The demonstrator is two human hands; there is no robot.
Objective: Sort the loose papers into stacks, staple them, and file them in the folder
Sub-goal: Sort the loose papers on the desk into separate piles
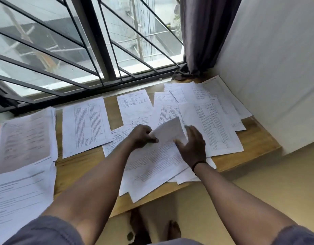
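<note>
- One view only, from the head camera, is looking down on a wooden table that is sitting against a barred window.
- Loose papers are lying all over the table: a heap of overlapping printed sheets at the right and centre, and a single printed sheet lying apart to the left of centre.
- At the far left a stack of papers is resting square, with another printed page lying nearer the camera; something red is showing at the left edge beneath them, too little to identify.
- Left hand is pinching the left edge of a lifted sheet between thumb and curled fingers.
- Right hand is meeting the same sheet's right side with its fingers spread and relaxed; a dark band is circling the wrist.
- Grey curtain is hanging at the window's right, its hem bunching on the table's far corner beside a white wall.
- Tan floor is showing below the table's edge.
</note>
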